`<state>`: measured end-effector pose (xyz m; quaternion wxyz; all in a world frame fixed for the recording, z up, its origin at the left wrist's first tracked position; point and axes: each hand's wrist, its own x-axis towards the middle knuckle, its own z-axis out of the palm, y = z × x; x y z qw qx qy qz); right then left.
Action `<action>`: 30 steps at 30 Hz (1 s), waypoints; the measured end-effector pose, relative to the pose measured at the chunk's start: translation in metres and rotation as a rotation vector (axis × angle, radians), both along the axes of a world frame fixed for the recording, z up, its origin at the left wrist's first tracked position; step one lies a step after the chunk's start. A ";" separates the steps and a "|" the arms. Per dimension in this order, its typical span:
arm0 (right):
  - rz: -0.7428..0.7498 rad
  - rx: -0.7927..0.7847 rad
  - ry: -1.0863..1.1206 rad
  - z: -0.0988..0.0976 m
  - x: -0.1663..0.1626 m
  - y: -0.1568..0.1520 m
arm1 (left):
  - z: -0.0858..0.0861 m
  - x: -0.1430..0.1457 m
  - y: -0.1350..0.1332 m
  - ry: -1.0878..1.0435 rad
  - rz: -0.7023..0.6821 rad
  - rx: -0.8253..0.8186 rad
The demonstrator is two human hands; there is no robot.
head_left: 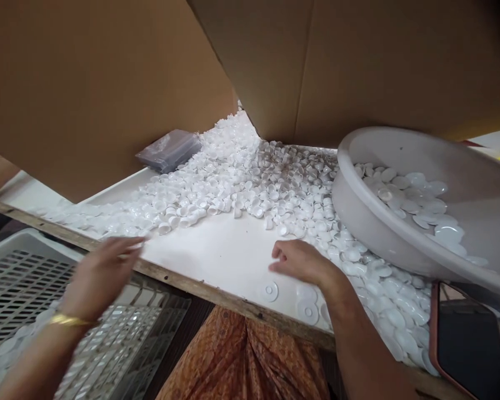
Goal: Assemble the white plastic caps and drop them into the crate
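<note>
My left hand (pixel 104 272), smeared by motion, is over the table's wooden front edge with its fingers stretched to the right; I see nothing held in it. A gold bangle (pixel 73 320) circles that wrist. Above the white tabletop (pixel 216 253), my right hand (pixel 302 260) has loosely curled fingers with a gap at the thumb, and no object shows there. Just below it lie a flat white disc with a raised centre ring (pixel 269 290) and another such disc (pixel 308 311). A heap of small white plastic caps (pixel 233 166) spreads beyond both hands.
A large pale tub (pixel 358 214) holding white discs (pixel 420 205) stands at right. A phone (pixel 470 339) lies at the near right. Cardboard sheets (pixel 358 66) rise behind, near a plastic-wrapped packet (pixel 169 150). A white crate (pixel 20 278) sits below the edge (pixel 200 289) at left.
</note>
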<state>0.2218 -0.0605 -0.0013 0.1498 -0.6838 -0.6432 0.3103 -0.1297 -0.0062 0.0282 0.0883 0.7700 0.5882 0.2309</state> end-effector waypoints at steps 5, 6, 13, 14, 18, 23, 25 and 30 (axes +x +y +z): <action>0.231 0.095 0.052 -0.005 -0.012 -0.009 | -0.022 0.150 0.022 0.024 -0.373 -0.146; 0.250 0.118 0.031 -0.005 -0.015 -0.009 | -0.025 0.174 0.026 0.068 -0.354 -0.149; 0.361 0.112 0.031 0.004 -0.024 -0.009 | -0.045 0.245 0.052 0.094 -0.259 -0.171; 0.312 0.133 0.108 0.004 -0.023 -0.008 | -0.044 0.244 0.053 0.082 -0.272 -0.173; -0.144 0.119 0.591 -0.004 -0.021 0.003 | -0.027 0.215 0.046 -0.020 -0.284 -0.104; -0.462 -0.052 1.001 -0.007 -0.029 0.015 | -0.017 0.169 0.005 -0.254 -0.314 0.078; -0.473 -0.065 1.074 -0.005 -0.034 0.015 | -0.025 0.162 -0.011 -0.238 -0.364 0.152; -0.443 -0.002 1.148 -0.004 -0.042 0.010 | -0.040 0.165 -0.025 -0.044 -0.413 0.341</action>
